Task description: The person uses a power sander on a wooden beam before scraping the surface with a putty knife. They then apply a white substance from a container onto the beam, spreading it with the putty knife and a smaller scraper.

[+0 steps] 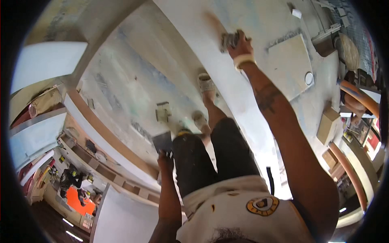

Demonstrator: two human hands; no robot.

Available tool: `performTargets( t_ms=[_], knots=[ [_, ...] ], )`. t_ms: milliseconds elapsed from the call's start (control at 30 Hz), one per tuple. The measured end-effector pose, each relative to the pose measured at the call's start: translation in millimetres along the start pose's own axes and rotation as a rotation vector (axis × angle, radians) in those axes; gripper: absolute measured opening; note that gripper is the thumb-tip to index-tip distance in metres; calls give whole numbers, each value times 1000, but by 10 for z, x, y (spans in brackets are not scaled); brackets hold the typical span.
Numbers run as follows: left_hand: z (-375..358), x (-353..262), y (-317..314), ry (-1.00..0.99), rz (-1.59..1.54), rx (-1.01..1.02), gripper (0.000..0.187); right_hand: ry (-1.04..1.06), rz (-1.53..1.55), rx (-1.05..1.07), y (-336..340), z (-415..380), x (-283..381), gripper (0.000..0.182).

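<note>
My right hand (pixel 242 45) is stretched forward, its fingers wrapped round a grey, blurred block-like tool (pixel 229 41) at the edge of a long white panel (pixel 210 60). What the tool is exactly, I cannot make out. Near my left knee, my left hand (pixel 165 158) grips a dark, flat square sheet (pixel 163 142) by its lower edge. Beyond it, a pale greenish block (pixel 163 112) lies on the stained floor.
A square board (pixel 289 67) with a round white lid (pixel 309 78) lies to the right. A long brown-edged panel (pixel 101 127) runs along the left. Another person (pixel 69 180) is at the lower left beside an orange surface (pixel 79 201); more limbs show at the right edge.
</note>
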State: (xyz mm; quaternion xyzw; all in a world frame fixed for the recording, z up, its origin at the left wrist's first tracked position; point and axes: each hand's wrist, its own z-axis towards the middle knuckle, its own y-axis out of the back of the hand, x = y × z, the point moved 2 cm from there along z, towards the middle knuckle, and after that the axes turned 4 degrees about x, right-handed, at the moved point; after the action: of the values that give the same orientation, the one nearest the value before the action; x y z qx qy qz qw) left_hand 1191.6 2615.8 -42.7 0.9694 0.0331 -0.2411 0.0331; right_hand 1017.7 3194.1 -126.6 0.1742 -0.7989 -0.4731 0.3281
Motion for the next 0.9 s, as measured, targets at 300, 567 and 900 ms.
performTargets(
  t_ms=[300, 567, 900],
  knots=[
    [496, -1115, -780, 14, -385, 101, 39, 86, -80, 165, 213, 1259, 1493, 82],
    [1307, -1920, -963, 31, -126, -54, 37, 145, -211, 173, 95, 2279, 2494, 84],
    [1911, -3189, -721, 42, -338, 56, 39, 154, -101, 52, -2, 3663, 3682, 81]
  ],
)
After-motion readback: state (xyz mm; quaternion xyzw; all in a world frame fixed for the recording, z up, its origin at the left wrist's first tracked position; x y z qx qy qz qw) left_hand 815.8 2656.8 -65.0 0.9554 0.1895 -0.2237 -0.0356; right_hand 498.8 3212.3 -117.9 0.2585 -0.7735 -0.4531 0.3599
